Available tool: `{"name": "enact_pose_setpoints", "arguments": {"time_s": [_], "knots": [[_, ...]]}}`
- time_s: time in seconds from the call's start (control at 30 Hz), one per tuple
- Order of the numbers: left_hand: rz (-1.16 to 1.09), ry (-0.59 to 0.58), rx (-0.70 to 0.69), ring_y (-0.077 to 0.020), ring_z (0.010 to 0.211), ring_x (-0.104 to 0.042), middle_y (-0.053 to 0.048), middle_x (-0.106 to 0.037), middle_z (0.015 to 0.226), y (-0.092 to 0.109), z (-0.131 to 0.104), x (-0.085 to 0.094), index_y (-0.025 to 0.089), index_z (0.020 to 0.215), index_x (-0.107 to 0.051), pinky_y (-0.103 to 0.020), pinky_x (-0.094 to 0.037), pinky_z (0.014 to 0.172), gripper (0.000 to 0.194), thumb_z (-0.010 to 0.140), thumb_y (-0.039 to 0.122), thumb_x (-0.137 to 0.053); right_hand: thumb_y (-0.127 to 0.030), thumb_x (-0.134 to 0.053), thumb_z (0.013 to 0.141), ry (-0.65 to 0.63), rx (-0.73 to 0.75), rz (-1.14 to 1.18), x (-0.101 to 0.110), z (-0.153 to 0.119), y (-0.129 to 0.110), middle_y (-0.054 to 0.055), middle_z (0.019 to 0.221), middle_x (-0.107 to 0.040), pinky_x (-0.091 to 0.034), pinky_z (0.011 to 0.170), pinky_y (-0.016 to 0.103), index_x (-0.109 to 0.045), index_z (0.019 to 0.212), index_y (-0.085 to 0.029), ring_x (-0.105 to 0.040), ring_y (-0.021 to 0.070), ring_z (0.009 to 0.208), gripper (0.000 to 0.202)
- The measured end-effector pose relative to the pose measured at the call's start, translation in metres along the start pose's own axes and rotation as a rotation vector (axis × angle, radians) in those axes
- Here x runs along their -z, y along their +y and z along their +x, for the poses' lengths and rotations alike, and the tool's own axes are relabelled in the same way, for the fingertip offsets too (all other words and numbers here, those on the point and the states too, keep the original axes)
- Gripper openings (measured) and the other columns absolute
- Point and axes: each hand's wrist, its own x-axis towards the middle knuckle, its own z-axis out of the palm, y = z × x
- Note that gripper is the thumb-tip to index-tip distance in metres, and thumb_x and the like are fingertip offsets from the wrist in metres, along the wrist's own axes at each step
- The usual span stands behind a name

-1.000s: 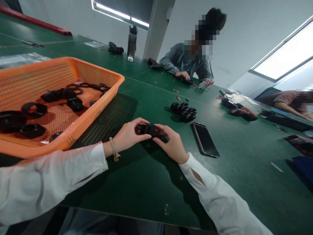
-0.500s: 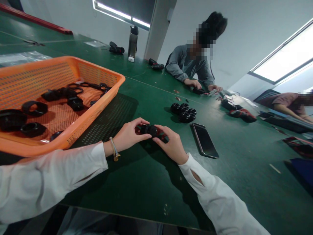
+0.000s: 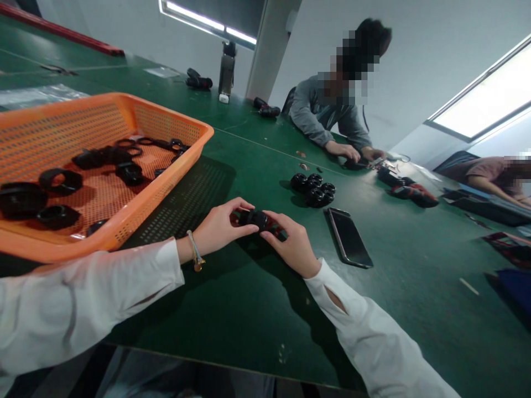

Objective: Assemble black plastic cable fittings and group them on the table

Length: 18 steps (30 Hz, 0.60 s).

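Observation:
Between my two hands is a small black ring-shaped part (image 3: 258,220), held just above the green table (image 3: 232,309). My left hand (image 3: 222,224) grips its left side between thumb and fingers. On the right side, my right hand (image 3: 290,243) pinches it with thumb and fingertips. Fine details of the part are too dark to tell. To the left, an orange basket (image 3: 157,193) holds several black rings and fittings (image 3: 62,182). A cluster of several black round parts (image 3: 313,189) sits beyond my right hand.
A phone (image 3: 349,237) lies right of my right hand. Further back are a bottle (image 3: 226,72), power tools (image 3: 199,81) and a red-and-black tool (image 3: 415,194). A person (image 3: 327,116) works across the table; another person (image 3: 489,171) leans at the far right.
The view has shifted slightly. The hands of the person across the table have moved a little to the right. My hands keep their hold on the black part.

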Motion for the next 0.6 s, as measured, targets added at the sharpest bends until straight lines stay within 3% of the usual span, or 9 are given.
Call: {"name": "enact_pose_setpoints", "arguments": {"time_s": [0.37,0.6], "knots": [[0.007,-0.005,-0.011,-0.0171,0.075,-0.063,-0.003,-0.064,0.093,0.0009,-0.0005,0.0002,0.017,0.1,-0.057,-0.033,-0.052,0.072,0.042,0.064,0.032,-0.072,-0.025,-0.059,0.08,-0.009,-0.015,-0.01,0.0006,0.0003,0.0002,0.005,0.084,-0.068,-0.053,0.068,0.03,-0.061,0.11,-0.02,-0.064,0.018,0.074,0.03],[-0.001,-0.027,-0.028,-0.016,0.076,-0.063,-0.002,-0.064,0.094,0.002,-0.0014,0.0006,0.018,0.099,-0.054,-0.031,-0.053,0.07,0.039,0.064,0.021,-0.07,-0.023,-0.06,0.078,-0.011,-0.068,0.041,-0.0006,0.0007,0.0,0.005,0.091,-0.071,-0.054,0.069,0.031,-0.062,0.109,-0.021,-0.067,0.0185,0.078,0.031]]}}
